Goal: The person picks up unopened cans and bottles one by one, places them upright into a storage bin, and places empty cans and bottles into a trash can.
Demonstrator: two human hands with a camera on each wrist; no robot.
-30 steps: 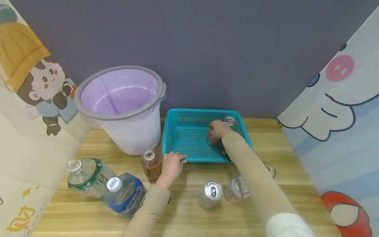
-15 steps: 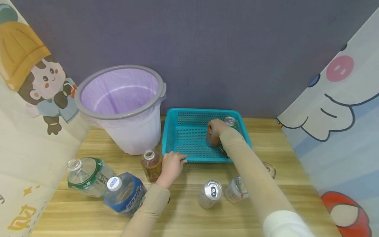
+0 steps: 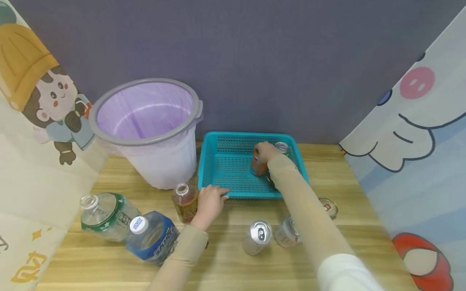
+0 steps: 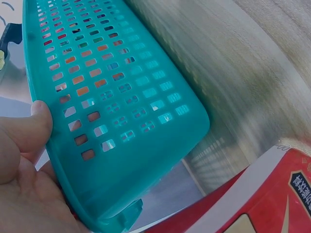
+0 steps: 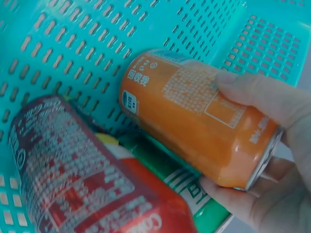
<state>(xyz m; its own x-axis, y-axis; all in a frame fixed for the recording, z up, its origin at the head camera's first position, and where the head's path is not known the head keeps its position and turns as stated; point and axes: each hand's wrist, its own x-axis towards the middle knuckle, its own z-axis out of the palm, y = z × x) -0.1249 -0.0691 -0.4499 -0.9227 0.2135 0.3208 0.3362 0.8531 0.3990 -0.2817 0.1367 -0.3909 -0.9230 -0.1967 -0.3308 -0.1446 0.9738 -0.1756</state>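
My right hand (image 3: 267,151) holds an orange drink can (image 5: 194,116) inside the teal basket (image 3: 236,194), thumb on one side and fingers on the other, near the can's end. The can leans over the basket floor in the right wrist view. A green can (image 5: 189,187) lies partly behind it, and a dark red cola can (image 5: 87,165) is beside them. My left hand (image 3: 211,206) grips the basket's front rim near its left corner; in the left wrist view the thumb presses on the teal rim (image 4: 41,82) and other fingers are partly hidden.
A lined bin (image 3: 164,161) stands behind left. A brownish drink bottle (image 3: 185,206), a blue-label bottle (image 3: 153,238) and a green-label bottle (image 3: 109,218) stand left. Cans (image 3: 257,238), (image 3: 287,232) stand in front; another can (image 3: 329,207) is right of my arm.
My right hand has shifted the orange can slightly left and back within the basket. The left hand stays on the rim. The head view has shifted a little.
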